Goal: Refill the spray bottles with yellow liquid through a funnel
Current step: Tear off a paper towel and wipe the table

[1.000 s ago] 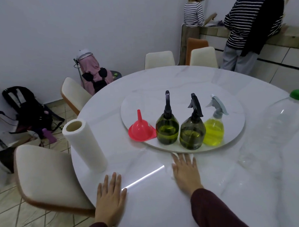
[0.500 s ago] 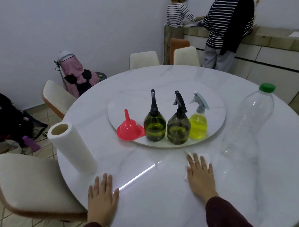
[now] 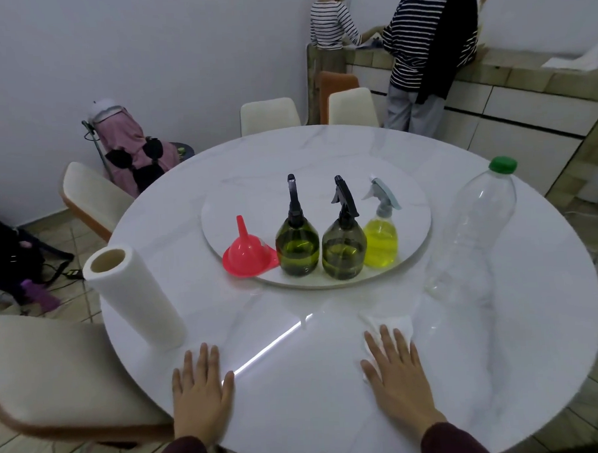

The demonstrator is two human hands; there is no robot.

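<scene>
Three spray bottles stand in a row on the round turntable (image 3: pixel 406 201): two dark green ones (image 3: pixel 297 248) (image 3: pixel 344 255) with black triggers and a clear one (image 3: pixel 381 238) with a grey trigger, each holding yellow liquid. A red funnel (image 3: pixel 249 256) rests mouth-down left of them. A big empty clear bottle (image 3: pixel 476 232) with a green cap stands at the right. My left hand (image 3: pixel 202 398) lies flat on the white table near its front edge. My right hand (image 3: pixel 398 379) lies flat on a white paper towel (image 3: pixel 394 325).
A paper towel roll (image 3: pixel 136 295) stands at the table's left. Cream chairs (image 3: pixel 57 377) ring the table. Two people in striped tops (image 3: pixel 426 42) stand at a counter behind. Bags (image 3: pixel 129 148) sit on the floor at the left.
The view has swung right and pulled back. My right hand has slid to the right across the table with the paper towel under it. My left hand has stayed flat.
</scene>
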